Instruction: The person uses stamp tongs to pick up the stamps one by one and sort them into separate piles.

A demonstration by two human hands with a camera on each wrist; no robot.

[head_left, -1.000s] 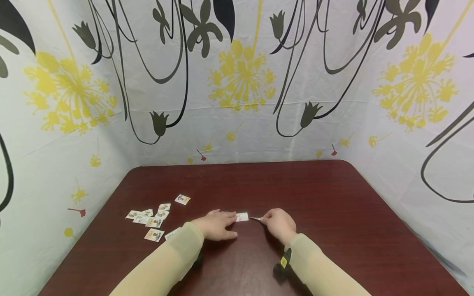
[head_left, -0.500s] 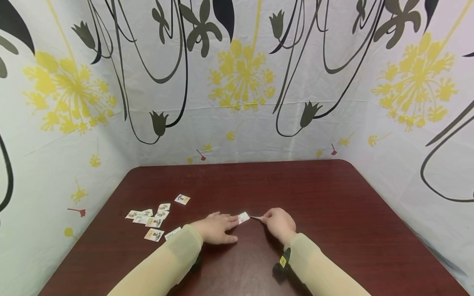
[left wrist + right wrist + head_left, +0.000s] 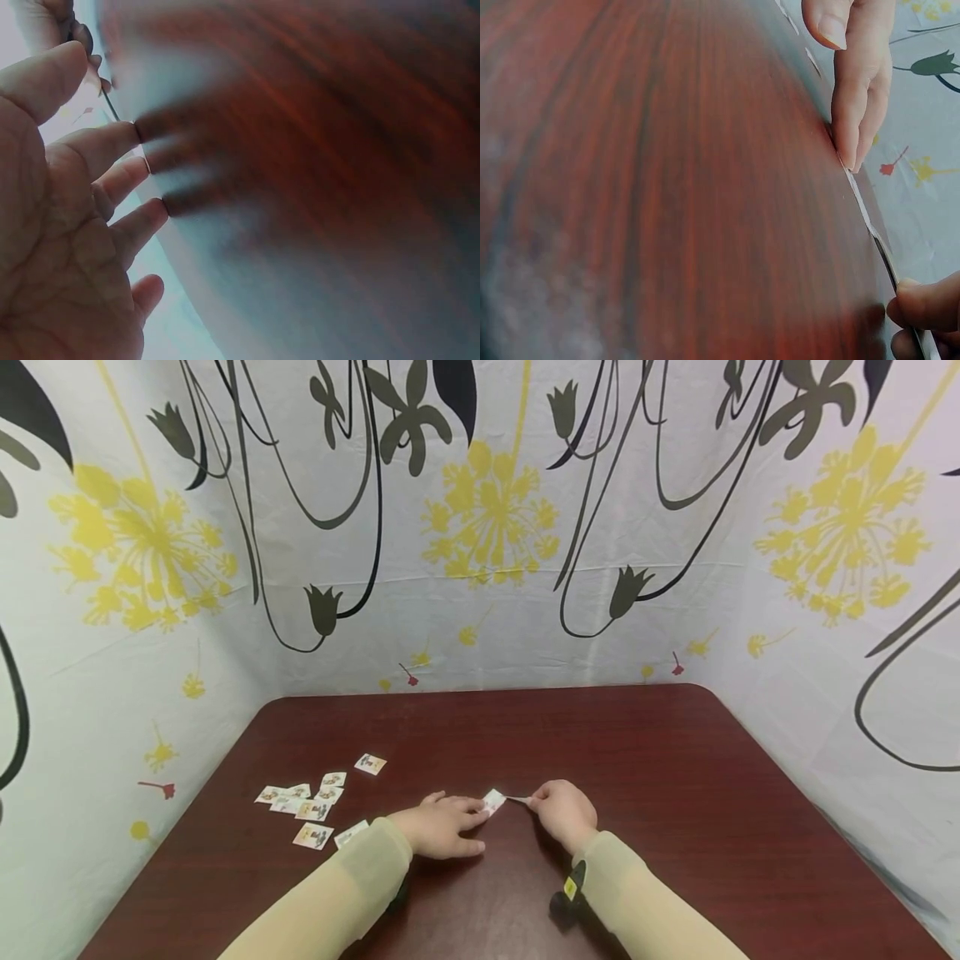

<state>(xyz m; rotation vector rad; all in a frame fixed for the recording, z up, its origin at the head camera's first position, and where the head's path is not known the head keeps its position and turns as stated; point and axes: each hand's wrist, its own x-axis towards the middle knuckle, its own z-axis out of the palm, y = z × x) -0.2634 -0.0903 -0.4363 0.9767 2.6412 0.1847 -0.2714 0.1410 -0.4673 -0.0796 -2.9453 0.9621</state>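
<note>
A small white printed card [image 3: 494, 801] lies on the dark red table [image 3: 600, 727], its corner turned toward the right. My left hand [image 3: 441, 827] is spread flat beside it, with straight fingertips on the card's left edge. Between thumb and finger, my right hand [image 3: 566, 815] pinches slim pointed tweezers [image 3: 519, 799]. Their tip meets the card's right corner. From the right wrist, the tweezers [image 3: 886, 259] lie low along the table, touching the card [image 3: 861, 202] edge-on. In the left wrist view the left palm [image 3: 52, 247] faces the camera, and its fingertips touch the surface.
Several similar picture cards [image 3: 312, 811] lie grouped and partly overlapping on the left. A single card [image 3: 370, 764] sits farther back, and another [image 3: 351, 833] is partly behind the left sleeve. Patterned white cloth [image 3: 495, 635] stands behind and beside the table.
The card under the left fingertips has turned, from lying square to sitting at a slant. The left fingers have shifted slightly with it. The right hand with the tweezers has barely moved.
</note>
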